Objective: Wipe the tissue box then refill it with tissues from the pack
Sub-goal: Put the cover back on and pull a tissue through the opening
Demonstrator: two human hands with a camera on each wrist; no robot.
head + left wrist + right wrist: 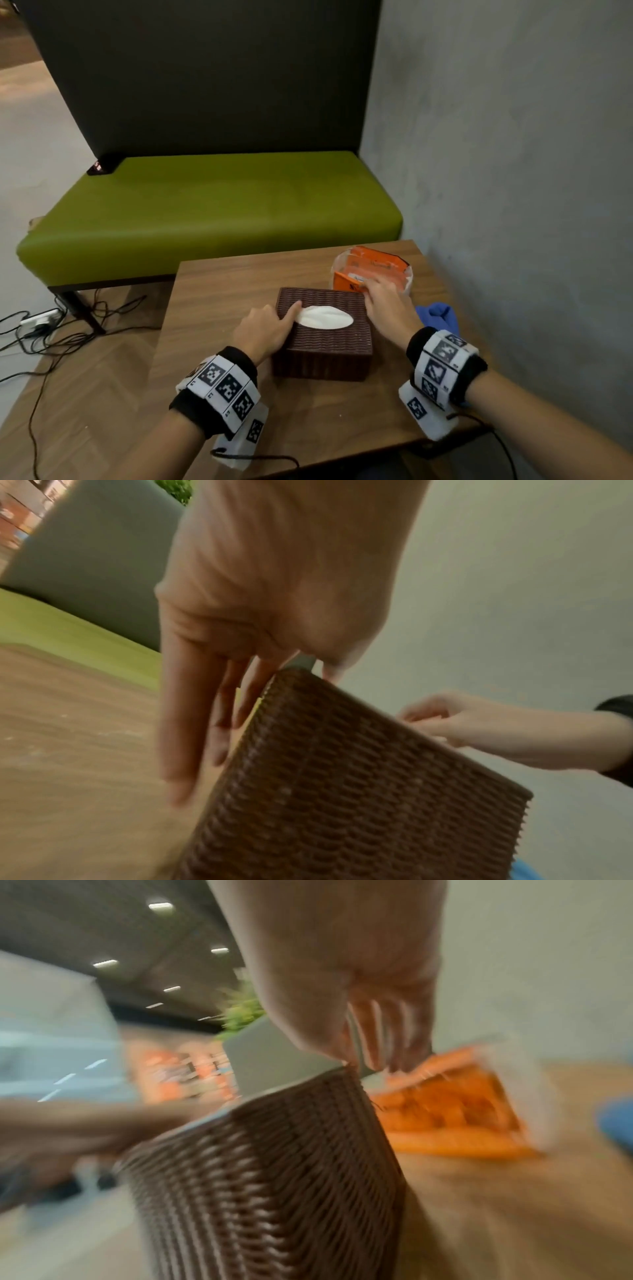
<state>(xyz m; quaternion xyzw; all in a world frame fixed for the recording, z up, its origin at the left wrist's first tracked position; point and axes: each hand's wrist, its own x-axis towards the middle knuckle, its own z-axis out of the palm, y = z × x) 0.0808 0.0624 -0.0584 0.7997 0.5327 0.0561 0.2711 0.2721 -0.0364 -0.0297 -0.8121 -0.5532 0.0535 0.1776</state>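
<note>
A brown woven tissue box stands mid-table, with white tissue filling its oval top opening. My left hand rests against the box's left side. Its index finger lies on the lid at the tissue's edge, and the other fingers hang straight down the side wall. My right hand is at the box's far right corner, its fingers reaching onto the near edge of the orange tissue pack. The right wrist view is blurred. It shows loose fingers above the box and the pack.
A blue cloth lies on the wooden table to the right of the box. A grey wall runs close along the table's right side. A green bench stands behind it, and cables trail on the floor at left.
</note>
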